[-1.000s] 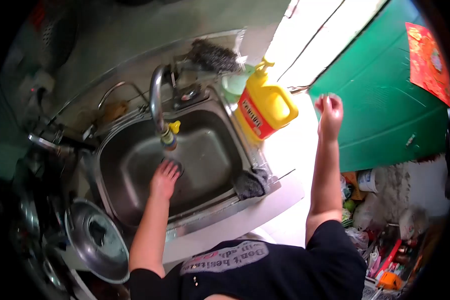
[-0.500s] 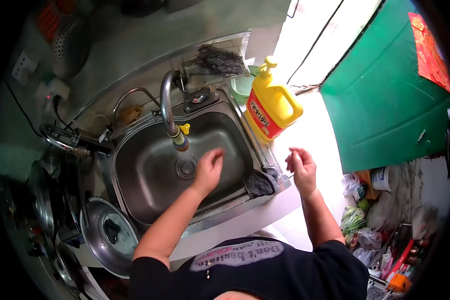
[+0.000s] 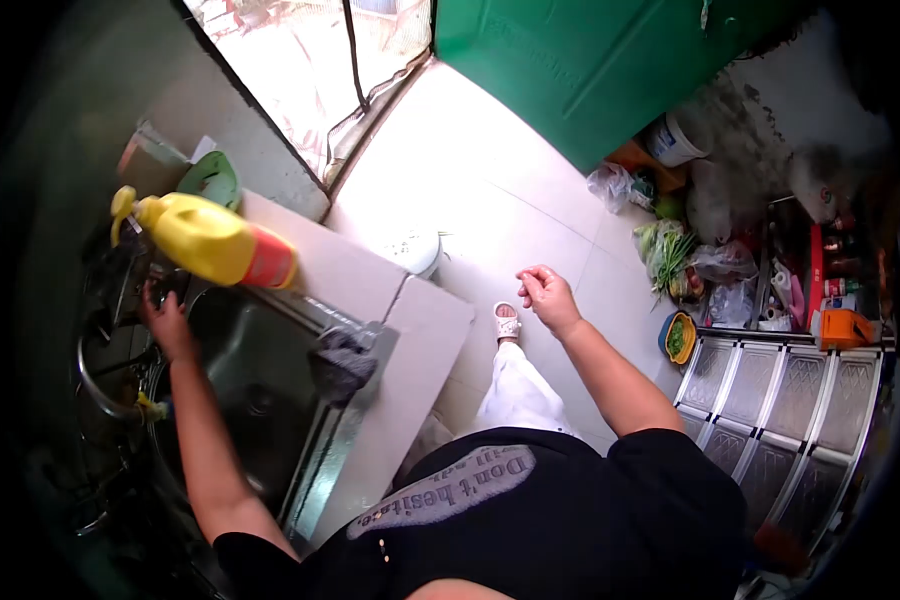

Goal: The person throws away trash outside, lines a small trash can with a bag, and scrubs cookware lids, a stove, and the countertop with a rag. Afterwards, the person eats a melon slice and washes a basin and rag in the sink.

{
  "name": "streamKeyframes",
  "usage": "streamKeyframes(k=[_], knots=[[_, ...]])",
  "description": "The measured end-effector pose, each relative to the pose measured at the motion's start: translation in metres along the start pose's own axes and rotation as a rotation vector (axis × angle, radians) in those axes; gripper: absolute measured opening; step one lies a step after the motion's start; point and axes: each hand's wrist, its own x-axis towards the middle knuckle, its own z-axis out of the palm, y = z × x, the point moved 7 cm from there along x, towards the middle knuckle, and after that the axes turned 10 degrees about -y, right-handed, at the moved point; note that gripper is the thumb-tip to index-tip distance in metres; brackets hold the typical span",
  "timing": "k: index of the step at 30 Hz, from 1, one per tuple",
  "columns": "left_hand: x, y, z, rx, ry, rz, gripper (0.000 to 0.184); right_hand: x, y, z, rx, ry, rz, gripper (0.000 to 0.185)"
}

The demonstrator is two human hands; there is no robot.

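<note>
Left hand (image 3: 167, 322) beside tap (image 3: 91, 384), grip unclear to me | right hand (image 3: 552, 302) loosely curled, nothing visible held | advise light fingertip pressure, clear of bottle (image 3: 208, 240)

Head cam, 1 view: mounted up on my head, looks fwd + steeply down past my shirt (image 3: 560, 510), which is closest to the lens and fills btm ctr. Wide FOV w/ dark rounded edges, close enough to get both my L hand (image 3: 167, 320) and R hand (image 3: 550, 300) at arm's length; floor (image 3: 510, 210) sits further below. Sink (image 3: 260, 400) is on the L side, green door (image 3: 590, 60) up top, metal-framed panels (image 3: 770, 400) lower R.
</note>
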Motion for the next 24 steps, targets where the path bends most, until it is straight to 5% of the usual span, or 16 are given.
streamKeyframes(k=[2,3,6,7,8,10,11,13,17,21,24], knots=[[-0.002,-0.003,-0.008,0.305,-0.029,0.021,0.041,0.028,0.032,-0.025,-0.031,-0.031,0.036,0.013],[0.003,-0.01,-0.009,0.796,-0.01,0.297,0.042,0.046,0.045,-0.034,-0.072,-0.072,0.095,0.013],[-0.006,0.003,0.007,0.802,-0.144,0.314,0.042,0.084,0.077,-0.064,-0.162,-0.153,0.173,0.015],[-0.003,-0.005,0.011,0.851,-0.268,0.525,0.039,0.086,0.069,-0.071,-0.17,-0.187,0.294,0.017],[-0.004,-0.026,0.004,0.851,-0.264,0.507,0.039,0.097,0.074,-0.085,-0.183,-0.197,0.302,0.017],[-0.012,-0.092,-0.028,-0.338,-0.183,-0.108,0.035,0.12,0.088,-0.11,-0.369,-0.203,0.263,0.018],[-0.071,-0.003,0.02,-0.146,0.043,-0.12,0.031,0.125,0.085,-0.117,-0.381,-0.221,0.273,0.018],[-0.141,0.099,0.083,0.163,0.148,-0.039,0.027,0.137,0.087,-0.119,-0.247,-0.221,0.444,0.02],[-0.2,0.186,0.2,-0.156,-0.177,-0.005,0.018,0.172,0.101,-0.106,-0.227,-0.273,0.502,0.021],[-0.218,0.166,0.324,-0.628,-0.544,-0.273,0.021,0.212,0.101,-0.071,-0.277,-0.304,0.535,0.021],[-0.224,0.106,0.395,-0.841,-0.488,-0.725,0.022,0.241,0.107,-0.042,-0.302,-0.393,0.566,0.021]])
